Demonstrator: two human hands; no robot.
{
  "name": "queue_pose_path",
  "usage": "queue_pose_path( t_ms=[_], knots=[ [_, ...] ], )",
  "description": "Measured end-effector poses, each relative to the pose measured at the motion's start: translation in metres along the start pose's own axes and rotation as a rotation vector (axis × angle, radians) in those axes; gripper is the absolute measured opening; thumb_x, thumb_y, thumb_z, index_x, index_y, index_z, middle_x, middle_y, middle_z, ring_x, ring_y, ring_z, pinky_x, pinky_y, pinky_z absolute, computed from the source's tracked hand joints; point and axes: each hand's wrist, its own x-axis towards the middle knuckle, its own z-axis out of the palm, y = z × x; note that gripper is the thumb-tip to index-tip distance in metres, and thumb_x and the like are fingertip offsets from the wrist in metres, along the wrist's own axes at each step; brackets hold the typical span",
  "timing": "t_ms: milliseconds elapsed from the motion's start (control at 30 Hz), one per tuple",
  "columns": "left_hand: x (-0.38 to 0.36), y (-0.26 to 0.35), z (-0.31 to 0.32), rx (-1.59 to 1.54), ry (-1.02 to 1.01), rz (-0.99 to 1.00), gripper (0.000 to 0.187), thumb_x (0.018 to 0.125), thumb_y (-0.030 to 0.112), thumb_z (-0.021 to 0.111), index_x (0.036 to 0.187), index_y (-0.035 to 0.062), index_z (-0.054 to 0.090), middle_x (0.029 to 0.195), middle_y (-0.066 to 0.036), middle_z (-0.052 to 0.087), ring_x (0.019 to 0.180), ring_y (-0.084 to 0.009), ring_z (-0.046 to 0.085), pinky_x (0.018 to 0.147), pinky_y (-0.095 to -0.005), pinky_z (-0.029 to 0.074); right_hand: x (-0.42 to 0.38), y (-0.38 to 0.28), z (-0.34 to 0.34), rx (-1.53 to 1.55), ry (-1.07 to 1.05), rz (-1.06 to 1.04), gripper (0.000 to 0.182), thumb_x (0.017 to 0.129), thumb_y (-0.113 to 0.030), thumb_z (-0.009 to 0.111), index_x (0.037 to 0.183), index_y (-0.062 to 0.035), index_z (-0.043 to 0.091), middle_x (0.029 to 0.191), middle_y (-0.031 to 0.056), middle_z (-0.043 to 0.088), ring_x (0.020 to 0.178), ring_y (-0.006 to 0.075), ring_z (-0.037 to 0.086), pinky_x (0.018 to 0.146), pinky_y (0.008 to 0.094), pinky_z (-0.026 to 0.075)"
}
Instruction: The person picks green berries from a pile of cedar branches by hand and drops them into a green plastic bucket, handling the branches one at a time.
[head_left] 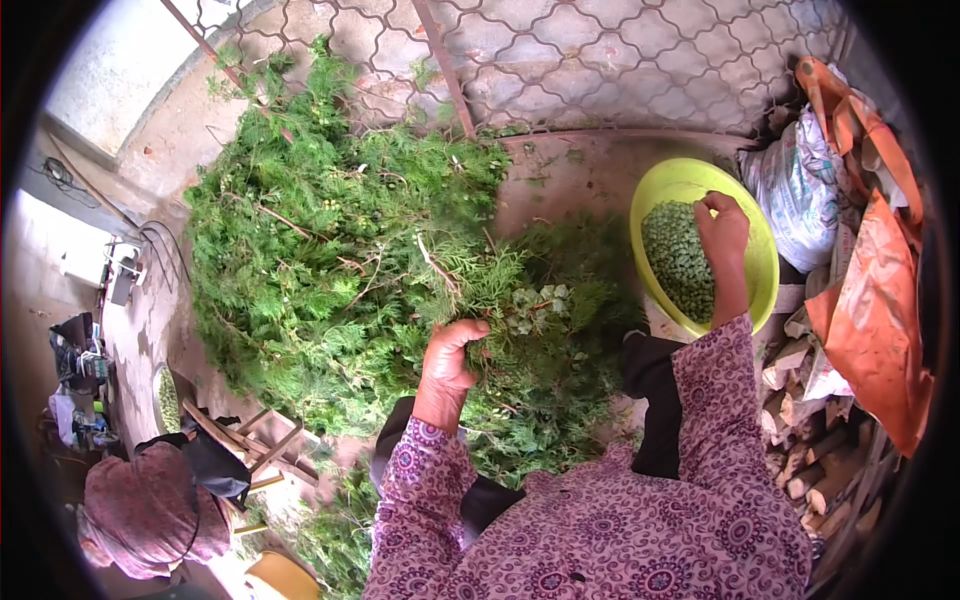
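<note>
My left hand (452,362) is closed around a green conifer branch (508,268) that bears a cluster of pale green seed cones (537,309). Over the yellow-green basin (762,240) on the right is my right hand (722,230), its fingers curled together. Whatever those fingers hold, if anything, is hidden. Many small round green cones (672,245) fill the lower part of the basin. A large heap of cut conifer branches (300,250) lies in front of me and to the left, reaching under my left hand.
A wire mesh fence (600,75) closes off the far side. To the right are a white sack (800,190), an orange sheet (875,320) and stacked firewood (820,470). Another person (150,510) sits at lower left, near a wooden stool (275,445) and a yellow container (280,575).
</note>
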Motion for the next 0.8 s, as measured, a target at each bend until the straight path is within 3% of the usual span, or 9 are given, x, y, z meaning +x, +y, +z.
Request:
queue_pose_path(
  t_ms=[100,133,167,233,333,467,567,633,800],
  knots=[
    [-0.007,0.000,0.004,-0.030,-0.028,0.007,0.015,0.056,0.009,0.065,0.071,0.0070,0.062,0.076,-0.004,0.062,0.077,-0.0175,0.056,0.074,-0.0340,0.044,-0.007,-0.012,0.013,0.360,-0.211,0.053,0.016,0.071,-0.017,0.062,0.076,-0.0021,0.061,0.070,0.0119,0.059,0.062,0.0209,0.057,0.061,0.0305,0.045],
    [-0.008,0.000,0.004,-0.064,-0.067,0.030,0.015,0.056,0.010,0.065,0.070,0.0078,0.062,0.076,-0.003,0.062,0.077,-0.0170,0.056,0.074,-0.0341,0.044,-0.012,-0.027,0.015,0.473,-0.238,0.044,0.015,0.072,-0.016,0.061,0.074,-0.0010,0.060,0.060,0.0061,0.055,0.057,0.0111,0.051,0.055,0.0254,0.041],
    [-0.009,-0.002,0.004,-0.062,-0.066,0.027,0.015,0.056,0.010,0.065,0.070,0.0078,0.062,0.076,-0.003,0.062,0.077,-0.0170,0.056,0.074,-0.0341,0.044,-0.015,-0.040,0.013,0.473,-0.238,0.048,0.015,0.072,-0.016,0.061,0.074,-0.0010,0.060,0.060,0.0061,0.055,0.057,0.0111,0.051,0.055,0.0254,0.041],
    [-0.010,-0.006,0.003,-0.043,-0.107,0.151,0.014,0.056,0.012,0.066,0.069,0.0098,0.061,0.074,-0.002,0.061,0.075,-0.0157,0.055,0.075,-0.0334,0.043,-0.018,-0.062,0.005,0.473,-0.526,0.032,0.018,0.077,-0.015,0.060,0.079,0.0023,0.059,0.071,0.0027,0.059,0.066,0.0081,0.052,0.063,0.0229,0.042],
    [-0.006,-0.003,0.002,-0.066,-0.027,0.012,0.012,0.057,0.012,0.065,0.067,0.0109,0.060,0.074,-0.002,0.061,0.074,-0.0154,0.055,0.076,-0.0343,0.042,-0.022,-0.076,0.007,0.572,-0.645,0.059,0.019,0.078,-0.016,0.059,0.080,0.0029,0.059,0.070,0.0021,0.058,0.066,0.0081,0.052,0.062,0.0224,0.042],
    [-0.004,-0.001,0.008,-0.009,0.114,0.061,0.008,0.058,0.011,0.062,0.066,0.0110,0.059,0.074,0.000,0.060,0.075,-0.0175,0.054,0.076,-0.0383,0.041,-0.026,-0.087,0.003,0.806,-0.722,0.082,0.019,0.078,-0.016,0.059,0.081,0.0026,0.058,0.070,0.0017,0.058,0.066,0.0082,0.053,0.062,0.0222,0.042],
    [0.003,-0.001,0.005,-0.157,0.098,0.026,0.012,0.059,0.010,0.064,0.070,0.0079,0.060,0.076,-0.003,0.059,0.072,-0.0180,0.055,0.064,-0.0330,0.045,-0.041,-0.108,-0.002,0.906,-1.000,0.186,0.017,0.078,-0.016,0.060,0.081,0.0008,0.059,0.070,0.0016,0.058,0.066,0.0079,0.054,0.063,0.0222,0.043],
    [0.005,-0.002,0.002,-0.160,0.090,0.031,0.012,0.061,0.011,0.064,0.071,0.0079,0.059,0.076,-0.003,0.059,0.072,-0.0185,0.055,0.065,-0.0338,0.045,-0.052,-0.119,0.004,0.776,-1.222,0.006,0.019,0.075,-0.016,0.063,0.085,0.0005,0.058,0.073,0.0024,0.059,0.069,0.0091,0.055,0.066,0.0226,0.044],
    [0.002,0.001,0.008,-0.175,0.079,0.036,0.011,0.060,0.010,0.063,0.070,0.0079,0.059,0.073,-0.003,0.059,0.070,-0.0173,0.056,0.064,-0.0328,0.046,-0.058,-0.113,0.027,0.659,-1.027,-0.095,0.041,0.069,-0.016,0.069,0.104,-0.0006,0.054,0.094,0.0078,0.059,0.087,0.0146,0.055,0.078,0.0275,0.043]
  ],
)
